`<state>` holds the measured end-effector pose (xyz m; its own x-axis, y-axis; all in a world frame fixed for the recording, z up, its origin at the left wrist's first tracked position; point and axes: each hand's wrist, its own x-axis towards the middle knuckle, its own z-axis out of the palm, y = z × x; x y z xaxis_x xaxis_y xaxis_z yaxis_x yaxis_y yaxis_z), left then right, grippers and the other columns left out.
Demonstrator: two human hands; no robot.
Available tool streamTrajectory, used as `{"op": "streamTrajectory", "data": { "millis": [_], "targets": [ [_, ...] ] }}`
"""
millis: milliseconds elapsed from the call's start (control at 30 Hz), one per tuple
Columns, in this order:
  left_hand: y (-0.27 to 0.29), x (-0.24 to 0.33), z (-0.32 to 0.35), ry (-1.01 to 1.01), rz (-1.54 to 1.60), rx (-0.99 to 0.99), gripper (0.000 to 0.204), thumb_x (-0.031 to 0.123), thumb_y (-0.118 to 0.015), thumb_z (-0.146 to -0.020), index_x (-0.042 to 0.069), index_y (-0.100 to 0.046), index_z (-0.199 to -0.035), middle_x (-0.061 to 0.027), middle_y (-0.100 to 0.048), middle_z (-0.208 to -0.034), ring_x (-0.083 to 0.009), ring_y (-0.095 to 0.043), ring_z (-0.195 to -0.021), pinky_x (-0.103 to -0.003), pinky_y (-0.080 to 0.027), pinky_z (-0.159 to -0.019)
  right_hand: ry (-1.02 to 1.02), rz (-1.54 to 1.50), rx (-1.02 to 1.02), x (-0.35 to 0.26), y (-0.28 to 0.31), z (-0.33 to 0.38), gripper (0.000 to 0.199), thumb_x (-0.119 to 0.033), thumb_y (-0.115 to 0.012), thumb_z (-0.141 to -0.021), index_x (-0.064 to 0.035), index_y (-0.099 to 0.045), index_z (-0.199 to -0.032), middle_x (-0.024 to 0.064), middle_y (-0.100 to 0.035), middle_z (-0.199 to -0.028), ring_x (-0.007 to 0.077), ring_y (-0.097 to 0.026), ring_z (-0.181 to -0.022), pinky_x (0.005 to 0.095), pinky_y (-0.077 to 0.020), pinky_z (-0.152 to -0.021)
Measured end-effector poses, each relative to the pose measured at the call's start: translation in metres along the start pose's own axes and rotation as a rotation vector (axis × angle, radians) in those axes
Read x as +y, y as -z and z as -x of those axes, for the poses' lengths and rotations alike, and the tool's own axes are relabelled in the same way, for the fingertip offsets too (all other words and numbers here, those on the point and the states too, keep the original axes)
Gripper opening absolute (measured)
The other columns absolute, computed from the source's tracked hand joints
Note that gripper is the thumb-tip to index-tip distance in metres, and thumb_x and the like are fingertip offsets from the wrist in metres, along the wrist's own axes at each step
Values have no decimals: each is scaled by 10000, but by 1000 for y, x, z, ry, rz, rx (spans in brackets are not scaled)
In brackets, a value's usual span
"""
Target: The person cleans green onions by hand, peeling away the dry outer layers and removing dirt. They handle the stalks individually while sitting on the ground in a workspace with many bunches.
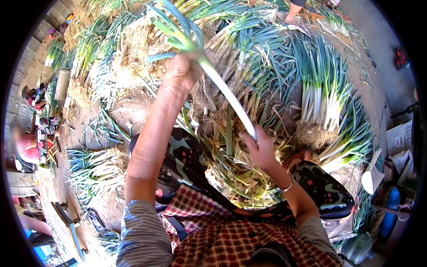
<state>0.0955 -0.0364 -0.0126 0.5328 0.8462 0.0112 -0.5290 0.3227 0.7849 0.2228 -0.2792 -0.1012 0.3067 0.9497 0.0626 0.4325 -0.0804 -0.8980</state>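
Between the bent legs, stripped leaves (pixel 240 189) are heaped on the floor (pixel 133 109). Above them, one green onion (pixel 228 95) is held slantwise, its white end pinched by the right hand (pixel 261 149), its leafy neck gripped by the left hand (pixel 184 66); its shank seems already peeled. Clean-looking stalks (pixel 320 91) are bundled toward the floor's right edge; toward its far edge, duller stalks (pixel 262 51) apparently remain to be cleaned.

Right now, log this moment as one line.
left hand: gripping scallion near its green end | right hand: at its white end | below: loose leaves
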Motion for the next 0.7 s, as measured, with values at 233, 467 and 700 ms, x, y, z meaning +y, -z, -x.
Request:
{"op": "streamTrajectory", "data": {
  "millis": [233, 467, 700],
  "targets": [
    [-52, -8, 20, 12, -238, -239, 502, -9, -464, -829, -82, -304, -1299, -239, -518, -1137, -324, -549, -1062, -420, -465, -920, 80, -97, 221, 20, 3, 0, 159, -158, -573, -887, -20, -569, -965, 83, -566, -609, 140, -559, -505, 302, -430, -465],
    [-79, -23, 44, 32, -612, -468, 482, 96, -606, -829, -30, -452, -1268, -173, -639, -1024, -240, -636, -887, -354, -512, -789, 296, 179, 829, 59, 126, -79, 228, -224, -485, -934, -28, -534, -828, 9, -475, -492, 73, -420, -384, 228, -343, -297],
    [-67, -47, 39, 187, -720, -445, 367, 42, -620, -825, -37, -523, -1170, -151, -657, -922, -205, -642, -816, -313, -522, -757, -573, 607, 782, 237, 273, -87, 437, -355, -536, -868, 71, -610, -930, 228, -642, -742, 332, -638, -649, 411, -523, -623]
  ]
}}
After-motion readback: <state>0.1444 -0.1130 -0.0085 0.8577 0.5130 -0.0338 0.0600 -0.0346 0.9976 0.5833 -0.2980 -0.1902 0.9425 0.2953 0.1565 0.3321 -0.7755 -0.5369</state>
